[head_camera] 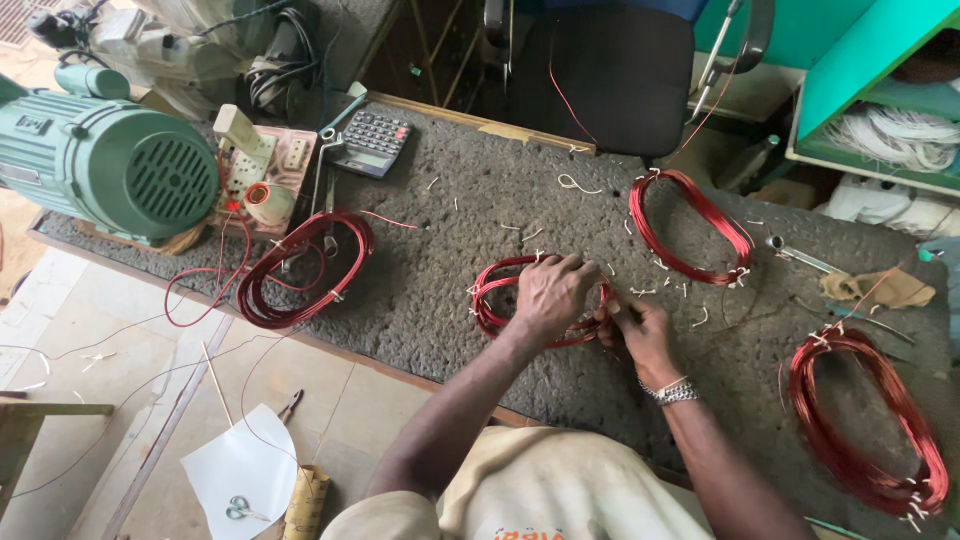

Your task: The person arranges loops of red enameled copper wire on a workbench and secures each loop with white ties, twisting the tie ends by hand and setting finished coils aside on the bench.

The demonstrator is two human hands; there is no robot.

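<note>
Centrally: red wire coil, flat, long axis sideways; left hand clasped atop it, right hand pinching its right end.

Cream shirt, bare forearms, silver bracelet (right wrist).

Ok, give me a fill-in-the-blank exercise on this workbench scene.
1. Both hands work on a coil of ____ wire.
2. The bracelet sits on the ____ wrist.
3. The calculator lies beside a big ____ motor.
4. The scissors lie on a sheet of ____ on the floor.

Missing words: red; right; green; paper
</note>
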